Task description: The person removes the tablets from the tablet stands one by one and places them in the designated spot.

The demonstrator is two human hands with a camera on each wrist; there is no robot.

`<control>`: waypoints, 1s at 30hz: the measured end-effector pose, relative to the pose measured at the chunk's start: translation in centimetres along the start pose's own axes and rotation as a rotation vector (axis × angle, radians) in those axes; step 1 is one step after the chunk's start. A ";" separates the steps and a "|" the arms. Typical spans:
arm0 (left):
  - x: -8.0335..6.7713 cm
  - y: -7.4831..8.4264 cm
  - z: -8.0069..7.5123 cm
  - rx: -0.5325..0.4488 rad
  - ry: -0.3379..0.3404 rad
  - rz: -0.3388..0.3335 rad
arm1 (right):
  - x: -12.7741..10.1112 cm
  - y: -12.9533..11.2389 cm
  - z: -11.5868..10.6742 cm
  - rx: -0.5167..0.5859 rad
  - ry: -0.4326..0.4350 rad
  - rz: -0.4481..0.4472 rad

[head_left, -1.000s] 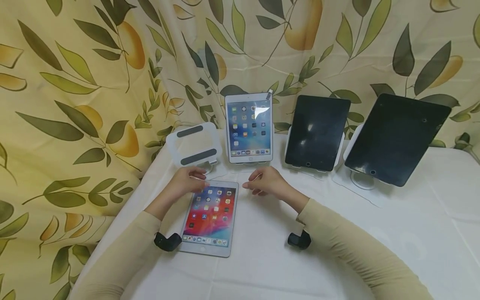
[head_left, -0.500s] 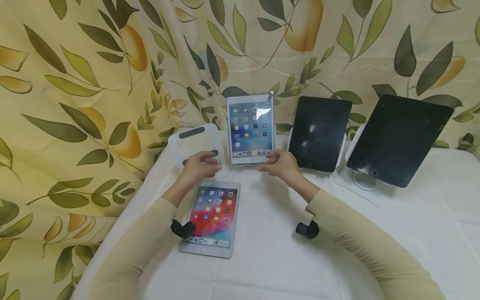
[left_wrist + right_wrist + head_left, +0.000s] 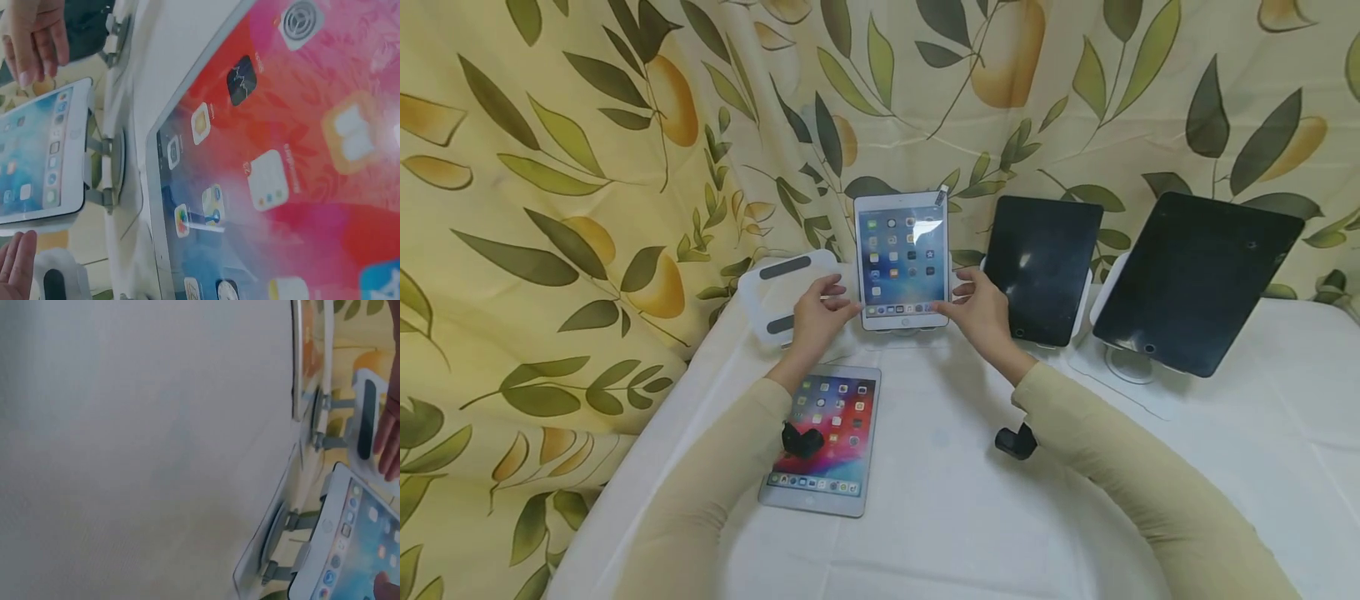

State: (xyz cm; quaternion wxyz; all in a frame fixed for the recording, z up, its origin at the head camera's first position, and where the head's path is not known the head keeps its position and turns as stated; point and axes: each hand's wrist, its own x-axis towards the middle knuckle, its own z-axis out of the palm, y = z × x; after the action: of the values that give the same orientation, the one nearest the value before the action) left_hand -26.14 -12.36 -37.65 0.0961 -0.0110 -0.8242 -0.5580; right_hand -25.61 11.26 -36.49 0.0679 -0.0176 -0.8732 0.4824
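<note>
A white-framed tablet [image 3: 901, 258] with a blue home screen leans upright on a stand, a small tag at its upper right corner. My left hand [image 3: 817, 317] is at its lower left edge, fingers extended; the left wrist view shows a small gap there. Over by the lower right edge is my right hand [image 3: 985, 312], its fingers loosely bent. Its thumb [image 3: 386, 589] overlaps the screen in the right wrist view. Under my left forearm a second white-framed tablet [image 3: 852, 433], with a red and blue screen, lies flat on the table, partly covered by the sleeve and wrist camera.
A bare white tablet stand [image 3: 786, 267] with dark pads is behind my left hand. To the right, a black-screened tablet [image 3: 1041, 271] and a larger one [image 3: 1198, 283] lean on stands. A leaf-patterned curtain [image 3: 700, 100] hangs behind the white-covered table [image 3: 940, 517].
Both hands have moved away from the flat tablet's top, forward to either side of the upright blue-screened tablet. The tablets have stayed in place.
</note>
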 end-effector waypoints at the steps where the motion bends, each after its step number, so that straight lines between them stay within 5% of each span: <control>1: 0.1 0.0 0.2 -0.005 0.009 0.012 | 0.2 0.0 0.1 -0.002 0.010 -0.011; 11: 2.0 0.9 2.3 0.003 0.068 0.071 | 1.7 -0.8 0.5 -0.058 0.065 -0.128; 30: 2.5 0.8 3.7 0.135 0.076 0.121 | 3.1 -1.1 1.6 0.072 0.044 -0.079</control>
State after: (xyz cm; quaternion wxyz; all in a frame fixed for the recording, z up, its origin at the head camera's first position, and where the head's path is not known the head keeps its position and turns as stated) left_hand -29.06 -8.87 -37.76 0.1611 -0.0329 -0.8536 -0.4943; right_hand -28.87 9.62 -36.11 0.1065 0.0085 -0.8535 0.5101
